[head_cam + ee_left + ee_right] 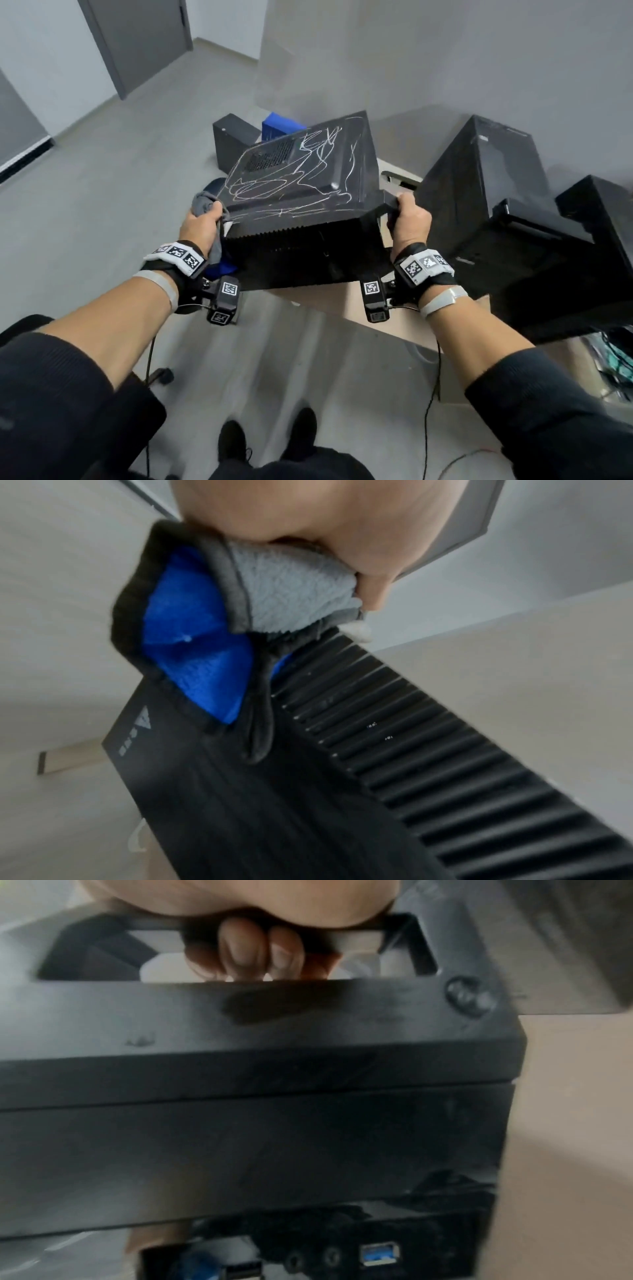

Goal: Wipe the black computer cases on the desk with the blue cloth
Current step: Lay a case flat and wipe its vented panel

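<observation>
A black computer case, its side panel scrawled with white lines, lies tilted on its side over the desk's near corner, held between both hands. My left hand grips the case's left end with the blue and grey cloth bunched in its fingers; in the left wrist view the cloth hangs against the ribbed front. My right hand curls round the case's carry handle; the right wrist view shows its fingers wrapped through the handle.
Two more black cases stand on the beige desk at the right. On the floor behind are a small black box and a blue object. A chair's base and my shoes are below.
</observation>
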`<action>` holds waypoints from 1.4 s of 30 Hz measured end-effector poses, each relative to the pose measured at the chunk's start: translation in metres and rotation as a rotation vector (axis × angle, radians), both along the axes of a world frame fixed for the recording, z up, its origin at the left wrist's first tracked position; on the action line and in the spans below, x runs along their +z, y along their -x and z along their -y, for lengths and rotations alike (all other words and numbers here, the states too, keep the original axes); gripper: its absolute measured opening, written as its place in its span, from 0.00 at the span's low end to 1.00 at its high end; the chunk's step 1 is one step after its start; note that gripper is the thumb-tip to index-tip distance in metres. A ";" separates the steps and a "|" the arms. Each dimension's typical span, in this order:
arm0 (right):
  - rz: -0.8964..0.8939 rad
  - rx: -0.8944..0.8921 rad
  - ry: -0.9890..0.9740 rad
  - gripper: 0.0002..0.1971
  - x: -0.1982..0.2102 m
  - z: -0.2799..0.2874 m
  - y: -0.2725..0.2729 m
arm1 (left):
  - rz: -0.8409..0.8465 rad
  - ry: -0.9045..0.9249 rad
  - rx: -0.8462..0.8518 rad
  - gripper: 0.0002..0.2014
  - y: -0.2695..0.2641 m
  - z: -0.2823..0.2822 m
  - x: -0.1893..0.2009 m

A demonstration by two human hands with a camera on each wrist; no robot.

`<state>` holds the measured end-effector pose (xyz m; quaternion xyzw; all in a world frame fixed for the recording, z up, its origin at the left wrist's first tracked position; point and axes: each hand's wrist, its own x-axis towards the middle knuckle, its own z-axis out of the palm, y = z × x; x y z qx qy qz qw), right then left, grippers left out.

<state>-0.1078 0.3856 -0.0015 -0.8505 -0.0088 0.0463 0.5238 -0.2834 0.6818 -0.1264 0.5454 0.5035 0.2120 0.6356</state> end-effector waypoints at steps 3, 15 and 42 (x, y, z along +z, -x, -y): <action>-0.114 -0.010 0.028 0.15 -0.037 0.002 0.008 | -0.118 -0.053 0.038 0.45 0.003 -0.017 -0.031; -0.537 -0.344 -0.358 0.14 -0.155 0.055 0.009 | -0.516 -0.381 -0.166 0.35 -0.001 0.064 -0.004; -0.471 0.372 0.065 0.17 -0.136 0.092 -0.004 | -0.627 -1.025 -1.106 0.41 -0.090 0.284 -0.001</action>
